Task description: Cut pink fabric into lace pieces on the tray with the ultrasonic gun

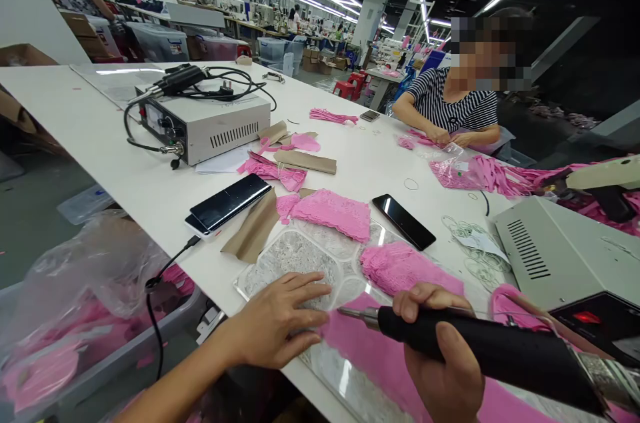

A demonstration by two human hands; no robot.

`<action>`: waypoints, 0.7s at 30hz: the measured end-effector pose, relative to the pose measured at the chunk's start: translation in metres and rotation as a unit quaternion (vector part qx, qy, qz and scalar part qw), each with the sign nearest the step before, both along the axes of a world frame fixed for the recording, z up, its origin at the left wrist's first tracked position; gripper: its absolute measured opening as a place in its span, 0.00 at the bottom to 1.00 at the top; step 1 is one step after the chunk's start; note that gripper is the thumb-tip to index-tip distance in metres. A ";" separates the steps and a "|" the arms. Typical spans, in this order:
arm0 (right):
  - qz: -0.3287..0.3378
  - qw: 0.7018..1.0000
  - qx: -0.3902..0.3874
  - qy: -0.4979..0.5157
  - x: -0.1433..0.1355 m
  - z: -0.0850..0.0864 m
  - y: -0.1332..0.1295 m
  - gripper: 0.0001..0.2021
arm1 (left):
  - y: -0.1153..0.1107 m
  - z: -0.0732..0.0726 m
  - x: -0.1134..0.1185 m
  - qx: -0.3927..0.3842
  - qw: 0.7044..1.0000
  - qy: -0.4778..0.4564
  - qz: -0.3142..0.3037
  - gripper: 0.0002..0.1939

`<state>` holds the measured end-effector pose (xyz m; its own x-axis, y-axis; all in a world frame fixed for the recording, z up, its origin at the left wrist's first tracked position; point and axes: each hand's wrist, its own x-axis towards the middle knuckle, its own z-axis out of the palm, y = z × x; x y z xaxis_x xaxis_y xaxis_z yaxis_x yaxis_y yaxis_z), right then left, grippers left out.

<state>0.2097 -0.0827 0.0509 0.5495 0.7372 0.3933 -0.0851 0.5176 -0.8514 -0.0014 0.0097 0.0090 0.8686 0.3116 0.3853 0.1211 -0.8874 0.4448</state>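
Note:
My right hand (pixel 445 369) is wrapped round a black handheld ultrasonic welder (pixel 500 346), whose slim metal tip points left. The tip is at the upper left part of a pink fabric piece (pixel 370 356), near my left fingertips; whether it touches the cloth I cannot tell. My left hand (pixel 285 316) lies palm down, fingers spread, at the left edge of this piece. Under both is a clear patterned mat (pixel 295 253). Just beyond lie a stack of pink lace pieces (pixel 400 266) and another pink lace bundle (pixel 330 213).
A grey power box (pixel 215 126) with a second black handpiece (pixel 180 79) stands back left. Phones (pixel 405 219) lie on the white table (pixel 350 163). Another vented box (pixel 565 249) is right. A co-worker (pixel 450 99) handles pink strips opposite. A bin (pixel 115 349) holds pink pieces.

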 end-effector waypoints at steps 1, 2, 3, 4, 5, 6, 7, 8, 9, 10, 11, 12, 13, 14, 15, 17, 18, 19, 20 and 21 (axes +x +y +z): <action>-0.012 1.000 0.003 0.009 0.004 0.002 0.000 0.04 | 0.000 -0.001 -0.001 0.000 1.000 0.004 0.000 0.13; -0.027 0.999 0.004 0.017 0.010 0.005 -0.001 0.04 | 0.001 -0.002 -0.002 -0.001 1.000 0.009 0.002 0.13; -0.046 0.999 0.005 0.023 0.017 0.009 -0.003 0.04 | 0.002 -0.003 -0.003 -0.001 1.000 0.013 0.004 0.14; -0.069 0.997 0.004 0.026 0.026 0.012 -0.006 0.04 | 0.003 -0.003 -0.004 -0.002 1.000 0.016 0.006 0.14; -0.092 0.995 0.001 0.027 0.035 0.015 -0.009 0.04 | 0.004 -0.004 -0.005 -0.004 1.000 0.016 0.009 0.14; -0.115 0.993 -0.002 0.028 0.044 0.017 -0.013 0.04 | 0.005 -0.003 -0.005 -0.005 1.000 0.012 0.013 0.14; -0.137 0.990 -0.004 0.030 0.052 0.018 -0.017 0.04 | 0.005 -0.002 -0.004 -0.003 1.000 0.006 0.016 0.14; -0.155 0.987 -0.001 0.032 0.059 0.019 -0.021 0.04 | 0.005 0.000 -0.002 0.001 1.000 -0.002 0.018 0.14; -0.171 0.985 0.003 0.035 0.064 0.018 -0.025 0.04 | 0.005 0.003 0.002 0.009 1.000 -0.012 0.018 0.14; -0.180 0.983 0.006 0.038 0.068 0.017 -0.027 0.04 | 0.004 0.007 0.007 0.017 1.000 -0.021 0.015 0.14; -0.184 0.982 0.007 0.042 0.069 0.015 -0.029 0.04 | 0.002 0.011 0.014 0.025 0.999 -0.028 0.007 0.14; -0.182 0.982 0.006 0.046 0.069 0.012 -0.030 0.05 | 0.001 0.015 0.022 0.030 0.999 -0.032 -0.003 0.14; -0.174 0.983 0.002 0.052 0.067 0.010 -0.030 0.05 | -0.001 0.018 0.031 0.032 0.999 -0.030 -0.014 0.14; -0.163 0.985 -0.003 0.057 0.065 0.007 -0.029 0.05 | -0.003 0.019 0.040 0.033 0.999 -0.027 -0.027 0.13; -0.152 0.986 -0.005 0.061 0.062 0.005 -0.028 0.05 | -0.004 0.020 0.048 0.032 0.999 -0.021 -0.038 0.13; -0.135 0.989 0.001 0.059 0.056 0.001 -0.025 0.06 | -0.006 0.018 0.061 0.029 0.998 -0.007 -0.054 0.13; -0.130 0.990 0.004 0.056 0.054 0.000 -0.024 0.06 | -0.005 0.015 0.065 0.029 0.998 0.001 -0.058 0.13; -0.127 0.990 0.006 0.054 0.052 -0.001 -0.023 0.06 | -0.005 0.013 0.068 0.030 0.998 0.007 -0.059 0.13; -0.125 0.991 0.006 0.053 0.051 -0.002 -0.021 0.06 | -0.004 0.011 0.069 0.031 0.998 0.014 -0.057 0.14; -0.124 0.991 0.003 0.052 0.050 -0.002 -0.020 0.06 | -0.004 0.009 0.068 0.033 0.998 0.021 -0.055 0.14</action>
